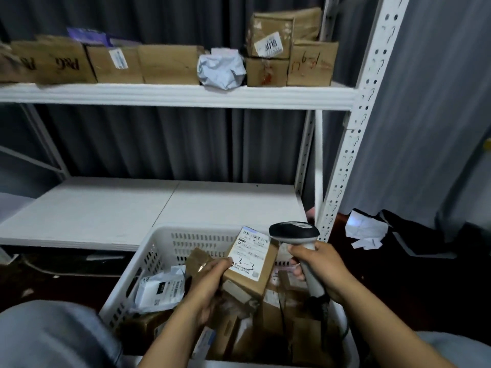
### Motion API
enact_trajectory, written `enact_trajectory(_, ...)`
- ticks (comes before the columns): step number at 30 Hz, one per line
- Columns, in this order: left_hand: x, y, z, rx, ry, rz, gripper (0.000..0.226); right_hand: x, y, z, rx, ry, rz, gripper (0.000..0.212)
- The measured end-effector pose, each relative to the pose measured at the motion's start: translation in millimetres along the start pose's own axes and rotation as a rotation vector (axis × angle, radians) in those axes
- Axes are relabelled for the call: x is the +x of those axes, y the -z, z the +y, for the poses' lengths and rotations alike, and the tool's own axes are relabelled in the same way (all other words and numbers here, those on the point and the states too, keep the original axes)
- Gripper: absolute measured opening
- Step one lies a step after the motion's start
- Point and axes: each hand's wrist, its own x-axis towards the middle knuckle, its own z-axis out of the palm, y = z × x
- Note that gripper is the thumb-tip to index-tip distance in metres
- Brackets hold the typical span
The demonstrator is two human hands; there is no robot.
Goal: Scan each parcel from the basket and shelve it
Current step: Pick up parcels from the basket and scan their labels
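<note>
Parcel held over the basket, scanner head right beside its label.
White shelf rack fills the view: upper shelf carries a row of cardboard boxes and a crumpled white bag, with two boxes stacked at the right end; lower shelf sits just behind the basket. White slotted basket is in front of the person, with more cartons and a white mailer inside. Brown parcel is tilted above the basket contents, white label facing up. Left hand grips the parcel's left edge, thumb on the label. Right hand is wrapped round the grip of the scanner, whose dark head sits just beside the label's upper right corner.
</note>
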Motion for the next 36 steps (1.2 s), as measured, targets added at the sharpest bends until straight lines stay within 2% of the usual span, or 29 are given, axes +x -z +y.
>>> enact_trajectory(2, -10, -6, 23, -0.003, -0.043, -0.028, 0.016, -3, 1, -19, 0.027, 0.029, 0.033, 0.009)
enact_trajectory(6, -26, -18, 78, 0.053, -0.096, -0.077, 0.028, -14, 11, -70, 0.024, 0.12, 0.079, 0.011)
enact_trajectory(14, -70, -71, 211, 0.142, -0.349, -0.107, 0.023, -53, 33, -189, -0.023, 0.371, 0.191, 0.013)
enact_trajectory(19, -90, -90, 292, 0.167, -0.531, 0.028, 0.031, -61, 38, -243, 0.027, 0.448, 0.248, 0.016)
enact_trajectory(22, -87, -79, 334, 0.086, -0.551, 0.057, 0.041, -52, 32, -267, 0.05, 0.475, 0.244, 0.011)
enact_trajectory(25, -81, -62, 368, 0.023, -0.547, 0.064, 0.041, -36, 18, -294, 0.052, 0.479, 0.226, 0.011)
enact_trajectory(29, -58, -48, 411, 0.025, -0.626, 0.167, 0.036, -2, -2, -336, 0.041, 0.523, 0.207, 0.011)
enact_trajectory(33, -13, -44, 461, 0.021, -0.662, 0.274, 0.055, 45, -12, -381, 0.03, 0.573, 0.217, 0.014)
enact_trajectory(36, 30, -47, 493, 0.019, -0.683, 0.309, 0.045, 76, -12, -411, -0.029, 0.609, 0.237, 0.019)
